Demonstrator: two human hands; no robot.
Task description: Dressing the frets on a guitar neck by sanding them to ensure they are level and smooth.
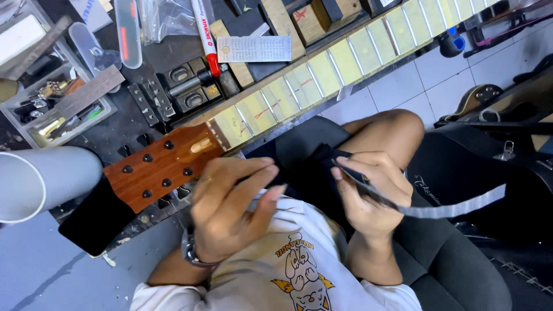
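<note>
grey strip (pixel 449 210) pinched in curled right hand (pixel 368 190); left hand (pixel 233 207) grips its end.

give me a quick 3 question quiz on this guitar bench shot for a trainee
1. True or false: the frets on the guitar neck are masked with pale yellow tape.
2. Multiple choice: what does the right hand pinch? A) a red marker B) a grey strip C) a tuning peg
3. Fill in: the wooden headstock lies just above the ___ hand.

Key
1. False: the tape covers the fingerboard between the frets, which stay bare.
2. B: the grey strip trails off to the right from its fingers.
3. Left: the left hand, with a wristwatch, is raised just below it.
</note>
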